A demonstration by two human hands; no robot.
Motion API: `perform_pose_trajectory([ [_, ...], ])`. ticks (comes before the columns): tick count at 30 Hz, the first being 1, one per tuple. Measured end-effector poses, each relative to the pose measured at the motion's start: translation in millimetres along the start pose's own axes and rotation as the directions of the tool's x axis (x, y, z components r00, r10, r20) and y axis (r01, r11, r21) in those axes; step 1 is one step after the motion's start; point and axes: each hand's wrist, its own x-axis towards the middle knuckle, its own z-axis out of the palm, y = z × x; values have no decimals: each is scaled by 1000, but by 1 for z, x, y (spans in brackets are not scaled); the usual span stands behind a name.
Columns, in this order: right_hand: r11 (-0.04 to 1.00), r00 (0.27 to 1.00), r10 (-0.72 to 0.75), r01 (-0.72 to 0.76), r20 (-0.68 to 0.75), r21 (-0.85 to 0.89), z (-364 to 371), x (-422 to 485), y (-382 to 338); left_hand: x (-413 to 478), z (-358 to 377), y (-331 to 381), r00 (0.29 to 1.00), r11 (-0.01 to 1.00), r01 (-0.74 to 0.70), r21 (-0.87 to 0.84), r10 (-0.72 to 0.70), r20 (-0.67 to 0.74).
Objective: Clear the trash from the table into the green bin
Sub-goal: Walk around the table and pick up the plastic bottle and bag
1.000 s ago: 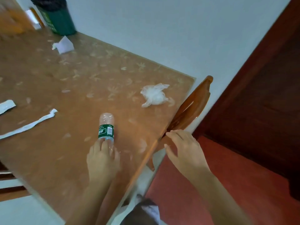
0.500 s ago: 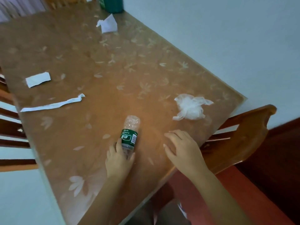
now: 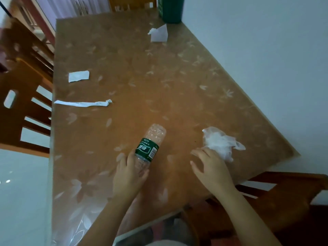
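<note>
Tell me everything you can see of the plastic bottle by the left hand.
The bottle is clear, thin, ribbed plastic and looks empty. A dark green label with white print and a barcode wraps its middle. It lies on its side on the table, base pointing away from the person, neck end hidden under the left hand, whose fingers wrap its near part. The cap cannot be seen. It lies left of the crumpled white plastic bag, apart from it.
</note>
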Motion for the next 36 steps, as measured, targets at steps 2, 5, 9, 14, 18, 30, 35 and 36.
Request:
perform_pose_trajectory([
  [2,1000,999,3,-3,-43,4,-9,6,19,-2,1,19,1000,1000,-22,14,22,-19],
  [5,999,996,31,-33,-89,-22,-19,16,47,-5,3,42,999,999,-40,20,41,-29],
  [9,993,998,45,-49,-41,-106,-17,37,85,-5,7,61,999,1000,-27,3,27,-43],
  [14,991,993,86,-76,86,-114,0,59,118,-11,9,71,996,1000,-14,22,15,-85],
  [18,983,977,114,-84,179,-163,15,62,131,-18,10,73,994,999,32,14,-31,-105],
  [30,996,985,91,-88,147,-32,22,68,114,-39,7,58,972,991,135,-17,-135,-192],
  [35,999,992,-37,37,122,2,18,68,65,-50,-8,39,955,983,176,-54,-184,-233],
  [36,998,988,-70,69,136,7,18,68,53,-53,-13,35,949,981,184,-61,-193,-249],
])
